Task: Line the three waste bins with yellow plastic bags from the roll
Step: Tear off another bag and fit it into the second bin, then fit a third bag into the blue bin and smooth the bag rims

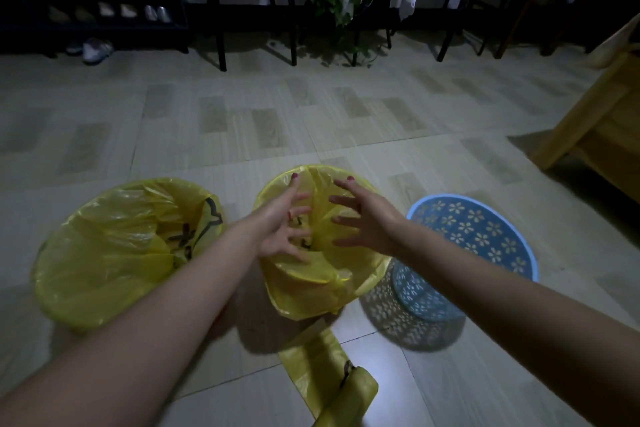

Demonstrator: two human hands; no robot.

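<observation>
Now both hands over middle bin

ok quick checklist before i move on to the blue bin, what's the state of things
1. Left bin lined: ok, yellow bag folded over its rim.
2. Middle bin lined: mostly ok, bag draped over the rim; the near side bunches loosely, and whether it sits snug cannot be told.
3. Blue bin lined: not ok, no bag in it.
4. Roll within reach: ok, on the floor near the middle bin, a strip trailing from it.
5. Hands free: ok, left hand and right hand spread open over the middle bag, gripping nothing.
</observation>
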